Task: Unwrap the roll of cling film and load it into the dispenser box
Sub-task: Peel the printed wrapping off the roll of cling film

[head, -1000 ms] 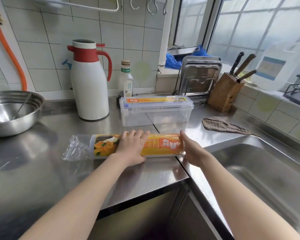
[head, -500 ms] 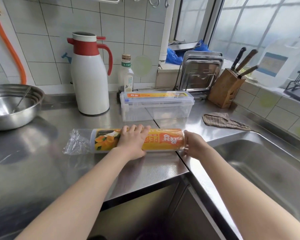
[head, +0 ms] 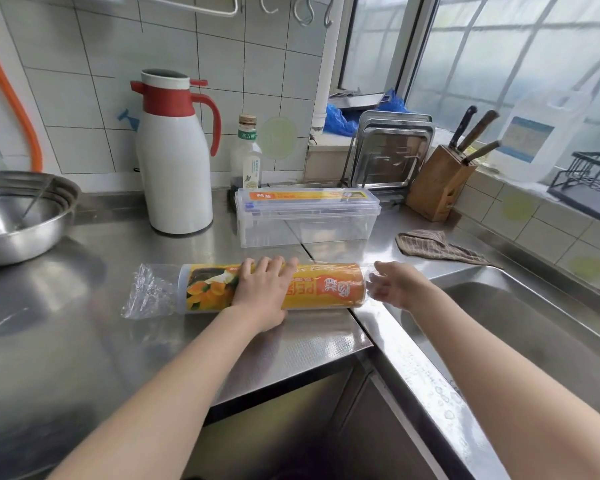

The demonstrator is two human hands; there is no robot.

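1. Cling-film roll (head: 329,287), a long cylinder with a yellow-orange printed label inside clear plastic wrap, lies on its side on the grey stainless-steel counter (head: 84,306), near the front edge, with its right end at the corner by the steel sink basin (head: 534,327).
2. Behind the roll and apart from it stands the clear rectangular plastic dispenser box (head: 307,218) with an orange label on its shut lid.
3. Left of that box is a tall white thermos jug with a red collar and handle (head: 175,157), and between the two, at the wall, a small clear bottle with a green neck band (head: 247,154).
4. At the far left sits a wide shallow steel bowl (head: 18,216).
5. Right of the box, steel trays (head: 392,150) lean upright beside a wooden knife block (head: 439,181), and a brown striped cloth (head: 437,245) lies crumpled by the sink.
6. The left hand (head: 262,294) rests palm-down over the middle of the roll, fingers curved across its top.
7. The right hand (head: 395,285) is at the roll's right end, its fingers in the loose clear wrap there; blur hides whether they pinch it.
8. Crinkled excess wrap (head: 149,292) sticks out past the roll's left end.
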